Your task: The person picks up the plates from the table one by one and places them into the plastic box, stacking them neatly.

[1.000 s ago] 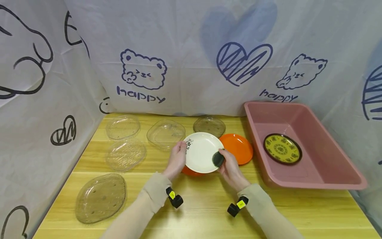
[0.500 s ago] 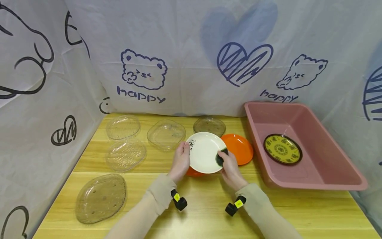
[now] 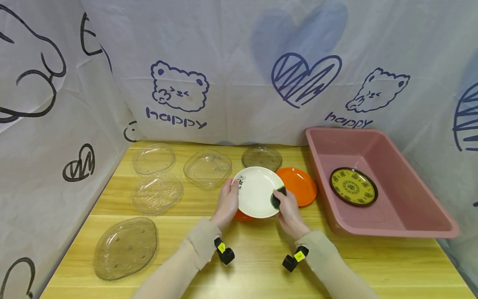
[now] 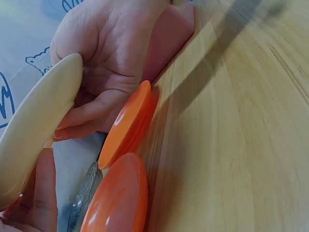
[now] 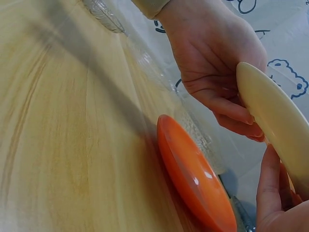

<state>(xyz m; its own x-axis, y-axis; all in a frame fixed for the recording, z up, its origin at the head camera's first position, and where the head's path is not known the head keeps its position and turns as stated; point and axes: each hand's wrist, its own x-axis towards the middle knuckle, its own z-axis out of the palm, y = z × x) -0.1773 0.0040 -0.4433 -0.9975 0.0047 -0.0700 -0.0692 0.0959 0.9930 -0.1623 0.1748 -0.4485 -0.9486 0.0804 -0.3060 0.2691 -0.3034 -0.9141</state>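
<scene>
A white plate (image 3: 257, 193) with a dark floral print and a green-black patch is held above the table by both hands. The left hand (image 3: 226, 204) grips its left rim, and the right hand (image 3: 289, 211) grips the opposite side, thumb over the dark patch. From the left wrist, the plate (image 4: 41, 123) appears nearly edge-on, with fingers of both hands at its underside. One orange plate (image 3: 242, 216) lies mostly hidden beneath the white one. Another orange plate (image 3: 301, 187) sits just right of it, on the table.
At right stands a pink tub (image 3: 397, 231) with a yellow patterned plate (image 3: 353, 186) inside. Several clear plastic dishes lie around, including a large one (image 3: 127, 248) at front left and a smoky one (image 3: 262, 157) at the back. Printed cloth (image 3: 239, 104) hangs behind the wooden table.
Both hands keep their hold on the white plate. It has shifted slightly right and turned a little since the first frame; over the last half second it barely moves.
</scene>
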